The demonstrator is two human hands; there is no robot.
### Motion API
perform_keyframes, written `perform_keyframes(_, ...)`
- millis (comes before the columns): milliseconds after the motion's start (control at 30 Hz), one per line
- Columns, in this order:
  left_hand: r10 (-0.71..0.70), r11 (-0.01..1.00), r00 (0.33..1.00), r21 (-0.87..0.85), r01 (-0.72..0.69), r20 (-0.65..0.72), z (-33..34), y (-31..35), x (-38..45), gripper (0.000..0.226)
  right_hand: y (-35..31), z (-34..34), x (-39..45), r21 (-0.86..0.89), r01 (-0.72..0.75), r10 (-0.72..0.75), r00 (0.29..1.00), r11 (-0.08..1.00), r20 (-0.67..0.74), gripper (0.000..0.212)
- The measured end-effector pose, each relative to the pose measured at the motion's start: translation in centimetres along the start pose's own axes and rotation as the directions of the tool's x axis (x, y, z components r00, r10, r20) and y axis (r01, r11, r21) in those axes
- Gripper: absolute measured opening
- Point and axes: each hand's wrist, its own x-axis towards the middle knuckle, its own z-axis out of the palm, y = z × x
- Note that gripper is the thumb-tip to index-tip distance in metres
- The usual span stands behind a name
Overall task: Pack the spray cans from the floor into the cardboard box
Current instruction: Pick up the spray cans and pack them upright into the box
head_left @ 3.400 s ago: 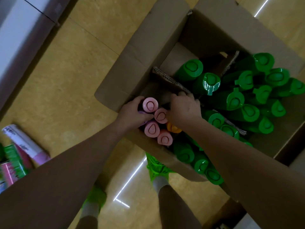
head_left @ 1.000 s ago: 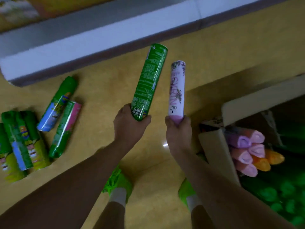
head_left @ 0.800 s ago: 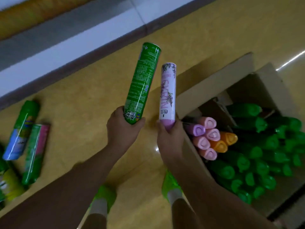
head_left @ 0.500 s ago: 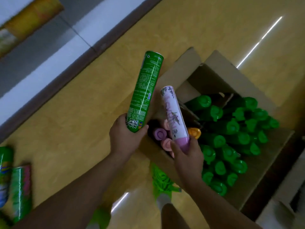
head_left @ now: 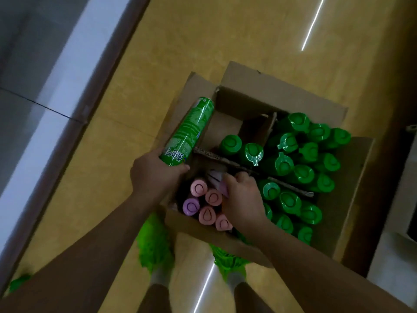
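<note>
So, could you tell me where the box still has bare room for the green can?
Bare floor shows in the back-left compartment of the cardboard box, between the far wall and the divider. The green-capped cans are crowded, and the pink-capped cans fill the near-left corner.

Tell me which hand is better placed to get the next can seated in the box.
Right. The right hand is already down inside the cardboard box, gripping the pale pink can beside the pink caps. The left hand holds the green can above the rim.
</note>
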Motion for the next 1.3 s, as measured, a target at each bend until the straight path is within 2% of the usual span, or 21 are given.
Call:
perform_keyframes(67,0.075,0.996,0.997,0.055,-0.075,0.014,-0.5,1.9,1.3,0.065,-0.6,0.3,1.4,-0.029,0.007,-0.005,0.999,1.0,0.051,0.04)
perform_keyframes(167,0.223,0.966,0.973,0.119,-0.23,0.065,-0.6,5.0,3.4,0.061,-1.0,0.7,3.4,-0.116,0.021,-0.004,0.99,0.993,0.141,0.048)
perform_keyframes(333,0.459,0.818,0.858,0.267,-0.509,0.231,1.4,9.6,7.4,0.048,-0.7,1.5,5.6,-0.197,-0.01,0.046,0.983,0.98,0.18,0.039)
perform_keyframes(500,0.478,0.678,0.737,0.332,-0.656,0.478,4.9,9.9,9.3,0.05,-0.4,2.9,6.9,-0.241,-0.063,0.112,0.974,0.969,0.195,0.045)
perform_keyframes(633,0.512,0.586,0.647,0.32,-0.744,0.566,6.4,8.5,10.2,0.05,-0.7,4.4,7.3,-0.282,-0.083,0.143,0.97,0.956,0.198,0.045)
perform_keyframes(700,0.514,0.577,0.631,0.31,-0.756,0.581,6.9,7.6,10.4,0.049,-1.0,5.0,7.5,-0.266,-0.113,0.167,0.968,0.957,0.189,0.047)
perform_keyframes(833,0.515,0.661,0.667,0.246,-0.709,0.539,7.1,6.5,10.8,0.052,-1.1,5.5,7.4,-0.237,-0.119,0.168,0.965,0.964,0.201,0.058)
perform_keyframes(933,0.511,0.76,0.694,0.111,-0.641,0.508,6.8,5.5,10.2,0.064,-1.3,5.6,6.5,-0.199,-0.066,0.104,0.977,0.978,0.185,0.06)
perform_keyframes(1033,0.486,0.844,0.773,0.012,-0.537,0.407,6.0,4.1,8.5,0.072,-2.3,5.4,5.7,-0.191,0.03,0.002,0.987,0.981,0.161,0.065)
perform_keyframes(1133,0.448,0.89,0.866,-0.012,-0.457,0.222,4.5,1.4,6.2,0.061,-3.5,4.7,4.4,-0.175,0.116,-0.091,0.985,0.978,0.146,0.064)
perform_keyframes(1300,0.234,0.972,0.97,-0.012,-0.233,0.061,2.9,-6.7,1.2,0.058,-5.3,5.3,1.7,-0.195,0.292,-0.266,0.952,0.936,0.149,0.054)
